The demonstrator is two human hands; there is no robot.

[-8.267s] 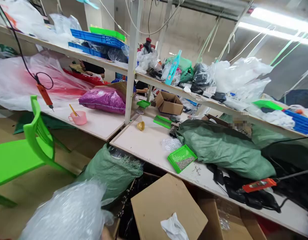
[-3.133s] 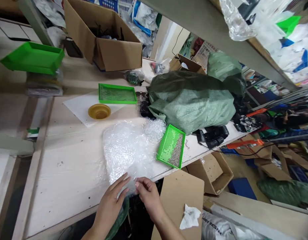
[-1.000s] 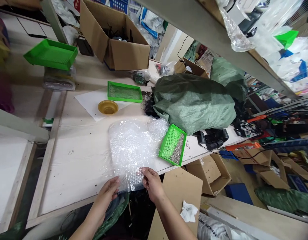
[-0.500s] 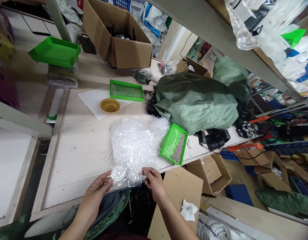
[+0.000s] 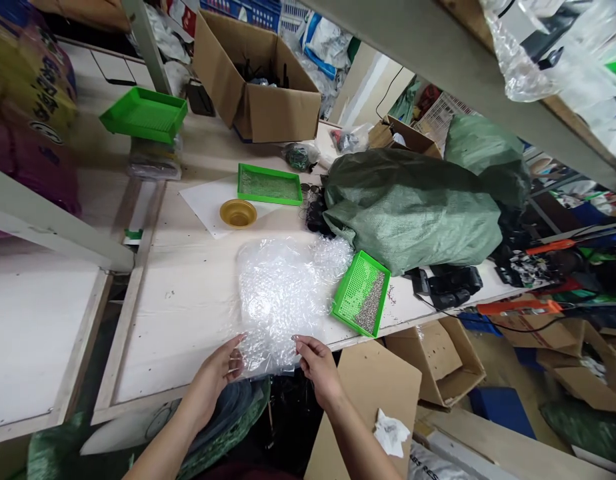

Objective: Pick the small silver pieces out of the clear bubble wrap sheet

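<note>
A crinkled clear plastic bag (image 5: pixel 275 300) lies flat on the white table near its front edge, and I cannot tell if it is one layer or several. At its near left corner, my left hand (image 5: pixel 215 373) has its fingers curled on the plastic. My right hand (image 5: pixel 318 370) pinches the near right edge between thumb and fingers. Just right of the plastic, a green tray (image 5: pixel 348 300) holds a heap of small metal pieces. Beyond the plastic, a gold-coloured bowl (image 5: pixel 238 213) rests on a white sheet (image 5: pixel 201 200).
Another green tray (image 5: pixel 269 185) lies behind the bowl. A big green sack (image 5: pixel 413 207) covers the table's right side, with black parts (image 5: pixel 451 287) in front. An open cardboard box (image 5: pixel 283 110) stands at the back. A metal shelf beam (image 5: pixel 438 53) crosses overhead.
The view has shifted, so the scene sits farther right. My left hand's fingers have moved slightly up along the plastic's edge; my right hand keeps its pinch.
</note>
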